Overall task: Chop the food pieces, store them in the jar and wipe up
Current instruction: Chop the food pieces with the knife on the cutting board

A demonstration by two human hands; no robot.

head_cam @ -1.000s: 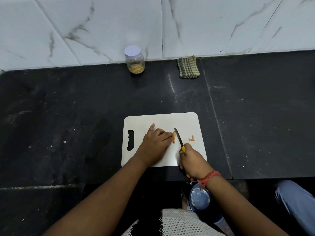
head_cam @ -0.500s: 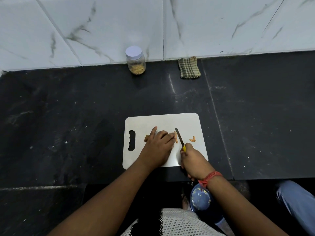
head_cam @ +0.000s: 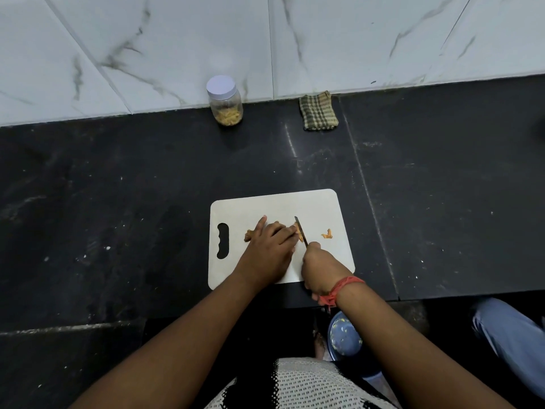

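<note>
board (head_cam: 277,208): 1, white, on black counter (head_cam: 118,202)
food (head_cam: 299,231): 1 piece under left hand, ends showing both sides; 1 cut bit (head_cam: 327,234) apart to the right
left hand (head_cam: 269,249): fingers flat, pressing food down
right hand (head_cam: 320,268): curled round knife (head_cam: 300,231), blade at food
jar (head_cam: 225,100): 1, lidded, partly filled, at wall
cloth (head_cam: 318,111): 1, folded, right of jar

- Home kitchen, by all signs.
- Black stone worktop (head_cam: 118,202) against white marble-veined wall tiles (head_cam: 354,39).
- White plastic chopping board (head_cam: 280,208), lidded clear jar (head_cam: 225,101), folded checked cloth (head_cam: 318,111).
</note>
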